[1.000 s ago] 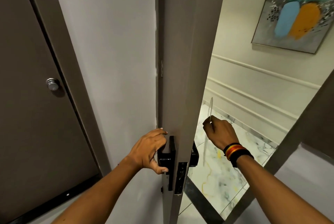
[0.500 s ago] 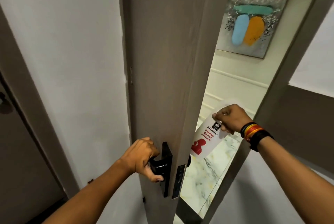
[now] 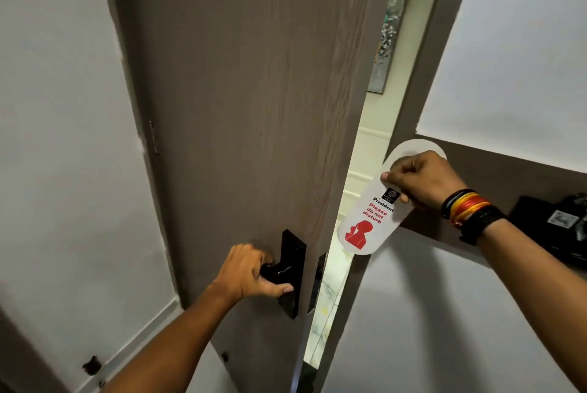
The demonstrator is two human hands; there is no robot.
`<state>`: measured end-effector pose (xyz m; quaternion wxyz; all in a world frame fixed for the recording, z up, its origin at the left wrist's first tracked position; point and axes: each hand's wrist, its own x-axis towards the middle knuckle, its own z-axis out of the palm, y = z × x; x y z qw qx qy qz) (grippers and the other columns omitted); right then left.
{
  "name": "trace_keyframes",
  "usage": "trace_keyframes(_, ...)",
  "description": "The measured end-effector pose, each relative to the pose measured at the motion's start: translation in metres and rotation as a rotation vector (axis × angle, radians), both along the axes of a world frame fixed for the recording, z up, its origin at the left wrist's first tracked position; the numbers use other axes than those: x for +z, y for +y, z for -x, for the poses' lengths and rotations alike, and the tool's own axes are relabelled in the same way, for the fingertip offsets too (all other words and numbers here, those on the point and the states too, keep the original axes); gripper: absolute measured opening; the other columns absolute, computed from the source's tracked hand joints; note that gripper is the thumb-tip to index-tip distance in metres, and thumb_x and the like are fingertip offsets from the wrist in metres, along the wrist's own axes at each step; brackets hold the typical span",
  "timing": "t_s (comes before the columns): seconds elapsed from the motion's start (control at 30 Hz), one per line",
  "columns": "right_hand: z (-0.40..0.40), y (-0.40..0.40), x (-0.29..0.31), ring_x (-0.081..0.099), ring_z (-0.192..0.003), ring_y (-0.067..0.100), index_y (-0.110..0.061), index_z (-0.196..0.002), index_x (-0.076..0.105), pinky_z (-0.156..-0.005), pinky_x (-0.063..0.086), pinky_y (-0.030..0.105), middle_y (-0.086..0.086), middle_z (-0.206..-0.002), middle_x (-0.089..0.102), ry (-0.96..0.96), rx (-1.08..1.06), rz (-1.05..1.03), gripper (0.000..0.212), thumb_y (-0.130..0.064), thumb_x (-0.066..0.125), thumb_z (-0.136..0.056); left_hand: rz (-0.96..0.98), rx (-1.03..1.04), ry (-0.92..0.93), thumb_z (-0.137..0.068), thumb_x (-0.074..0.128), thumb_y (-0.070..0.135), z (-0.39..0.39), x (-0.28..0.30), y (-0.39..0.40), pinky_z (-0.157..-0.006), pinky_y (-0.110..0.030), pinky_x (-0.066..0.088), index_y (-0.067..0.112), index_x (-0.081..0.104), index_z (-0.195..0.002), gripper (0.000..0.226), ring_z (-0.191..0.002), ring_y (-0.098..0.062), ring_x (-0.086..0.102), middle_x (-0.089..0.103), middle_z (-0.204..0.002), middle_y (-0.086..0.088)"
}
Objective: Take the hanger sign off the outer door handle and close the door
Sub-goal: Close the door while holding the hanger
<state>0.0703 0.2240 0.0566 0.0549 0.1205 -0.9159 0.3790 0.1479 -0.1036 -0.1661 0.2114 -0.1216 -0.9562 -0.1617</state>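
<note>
The grey-brown wooden door [image 3: 254,91] stands nearly closed, with only a narrow gap left at its right edge. My left hand [image 3: 251,270] is shut on the black inner door handle [image 3: 281,272], which sits on a black plate. My right hand [image 3: 419,178] holds the white hanger sign [image 3: 365,224] by its upper part, inside the room and just right of the gap. The sign reads "Please do not disturb" in red over a red figure. The outer handle is hidden behind the door.
The grey door frame [image 3: 413,100] rises right of the gap, with a white wall panel [image 3: 514,53] beyond it. A black device [image 3: 559,227] is mounted on the wall at far right. Through the gap show a framed painting [image 3: 386,43] and marble corridor floor [image 3: 324,313].
The sign came off the outer handle and moved inside with my right hand. My left hand pulled the door in, narrowing the gap from wide to a slit.
</note>
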Motion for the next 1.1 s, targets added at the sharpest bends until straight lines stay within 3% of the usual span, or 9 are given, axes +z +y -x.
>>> trace_keyframes(0.13, -0.004, 0.023, 0.001, 0.051, -0.031, 0.005, -0.013, -0.075, 0.078, -0.035, 0.043, 0.015, -0.001, -0.042, 0.065, 0.078, -0.055, 0.007, 0.025, -0.027, 0.075, -0.095, -0.104, 0.032, -0.058, -0.054, 0.055, 0.094, 0.022, 0.004, 0.024, -0.050, -0.028, 0.015, 0.018, 0.021, -0.049, 0.083, -0.045, -0.014, 0.019, 0.020, -0.045, 0.006)
trace_keyframes(0.23, -0.006, 0.038, 0.000, 0.054, -0.032, 0.006, -0.014, -0.073, 0.077, -0.036, 0.045, 0.018, -0.002, -0.045, 0.068, 0.118, -0.091, -0.002, 0.027, -0.029, 0.075, -0.095, -0.257, 0.064, -0.115, -0.051, 0.057, 0.093, 0.038, 0.000, 0.042, -0.052, -0.030, 0.024, 0.016, 0.030, -0.051, 0.081, -0.048, -0.015, 0.030, 0.032, -0.048, 0.003)
trace_keyframes(0.33, -0.005, 0.051, -0.001, 0.056, -0.034, 0.007, -0.015, -0.074, 0.077, -0.041, 0.049, 0.023, -0.001, -0.049, 0.071, 0.128, -0.135, -0.026, 0.027, -0.031, 0.074, -0.095, -0.465, 0.159, -0.162, -0.047, 0.055, 0.092, 0.052, -0.014, 0.069, -0.057, -0.030, 0.033, 0.022, 0.033, -0.052, 0.074, -0.055, -0.009, 0.041, 0.040, -0.054, 0.012)
trace_keyframes(0.47, -0.004, 0.066, -0.006, 0.059, -0.035, 0.007, -0.015, -0.073, 0.077, -0.045, 0.050, 0.025, 0.000, -0.051, 0.073, 0.131, -0.175, -0.042, 0.027, -0.032, 0.075, -0.094, -0.639, 0.266, -0.201, -0.051, 0.049, 0.094, 0.077, -0.028, 0.101, -0.073, -0.035, 0.045, 0.014, 0.047, -0.062, 0.081, -0.074, -0.021, 0.053, 0.053, -0.067, 0.001)
trace_keyframes(0.63, -0.002, 0.076, -0.012, 0.060, -0.038, 0.010, -0.012, -0.072, 0.077, -0.052, 0.053, 0.030, 0.003, -0.052, 0.073, 0.132, -0.190, -0.008, 0.027, -0.028, 0.076, -0.094, -0.643, 0.255, -0.165, -0.054, 0.044, 0.097, 0.105, -0.028, 0.119, -0.068, -0.031, 0.039, 0.019, 0.043, -0.058, 0.078, -0.063, -0.016, 0.049, 0.046, -0.058, 0.007)
trace_keyframes(0.73, 0.001, 0.076, -0.013, 0.060, -0.038, 0.009, -0.012, -0.070, 0.076, -0.048, 0.052, 0.025, 0.002, -0.052, 0.073, 0.135, -0.187, -0.006, 0.028, -0.030, 0.078, -0.092, -0.628, 0.280, -0.125, -0.055, 0.042, 0.098, 0.120, -0.031, 0.126, -0.071, -0.030, 0.036, 0.019, 0.049, -0.060, 0.079, -0.066, -0.016, 0.048, 0.046, -0.058, 0.010)
trace_keyframes(0.83, 0.004, 0.075, -0.011, 0.062, -0.039, 0.009, -0.013, -0.069, 0.077, -0.045, 0.052, 0.021, 0.002, -0.054, 0.075, 0.135, -0.184, -0.015, 0.029, -0.033, 0.080, -0.090, -0.613, 0.283, -0.135, -0.055, 0.040, 0.098, 0.130, -0.032, 0.132, -0.074, -0.031, 0.035, 0.023, 0.039, -0.054, 0.076, -0.067, -0.015, 0.046, 0.039, -0.057, 0.016)
trace_keyframes(0.93, 0.006, 0.075, -0.010, 0.062, -0.038, 0.007, -0.012, -0.069, 0.079, -0.041, 0.047, 0.013, 0.003, -0.055, 0.075, 0.103, -0.176, 0.017, 0.027, -0.031, 0.082, -0.088, -0.598, 0.278, -0.138, -0.056, 0.039, 0.100, 0.137, -0.032, 0.133, -0.070, -0.031, 0.034, 0.025, 0.033, -0.052, 0.076, -0.062, -0.013, 0.043, 0.039, -0.056, 0.012)
trace_keyframes(1.1, 0.007, 0.076, -0.009, 0.064, -0.039, 0.009, -0.010, -0.068, 0.080, -0.041, 0.047, 0.012, 0.007, -0.057, 0.076, 0.071, -0.157, 0.065, 0.026, -0.029, 0.084, -0.085, -0.536, 0.255, -0.167, -0.057, 0.031, 0.104, 0.147, -0.029, 0.134, -0.070, -0.037, 0.044, 0.017, 0.045, -0.061, 0.088, -0.068, -0.019, 0.050, 0.052, -0.065, -0.001)
